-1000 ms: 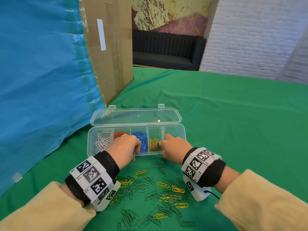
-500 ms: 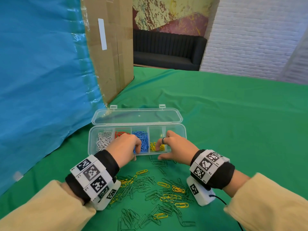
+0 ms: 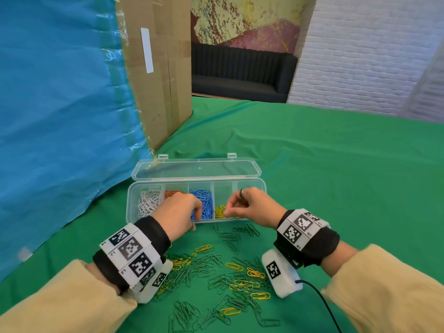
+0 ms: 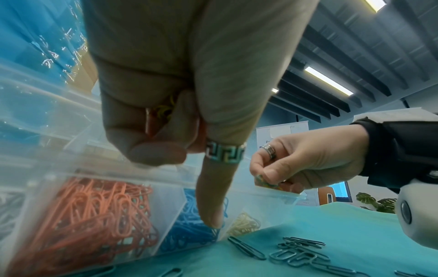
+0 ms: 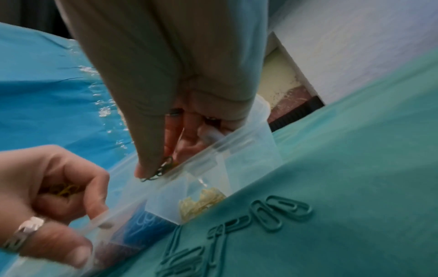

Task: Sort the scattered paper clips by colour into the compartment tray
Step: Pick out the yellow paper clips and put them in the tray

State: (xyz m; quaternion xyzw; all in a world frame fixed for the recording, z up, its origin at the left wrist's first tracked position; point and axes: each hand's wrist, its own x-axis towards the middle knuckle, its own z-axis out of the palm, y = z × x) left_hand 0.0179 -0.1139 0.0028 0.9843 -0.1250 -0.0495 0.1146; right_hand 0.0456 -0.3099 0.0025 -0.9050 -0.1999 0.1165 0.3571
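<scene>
A clear compartment tray lies on the green cloth with its lid folded back. It holds white clips, red clips, blue clips and yellow clips; the rightmost compartment looks empty. My left hand hovers over the red and blue compartments, its fingers curled round yellow clips and its ringed finger pointing down at the tray's front wall. My right hand pinches a few small clips between thumb and finger just above the yellow compartment.
A loose heap of green and yellow clips covers the cloth between my wrists, in front of the tray. A tall cardboard box and a blue plastic sheet stand on the left. A black cable trails from my right wrist.
My right hand has lifted out of the tray's right end and drawn left, and now pinches clips over the yellow compartment. My left hand has barely moved.
</scene>
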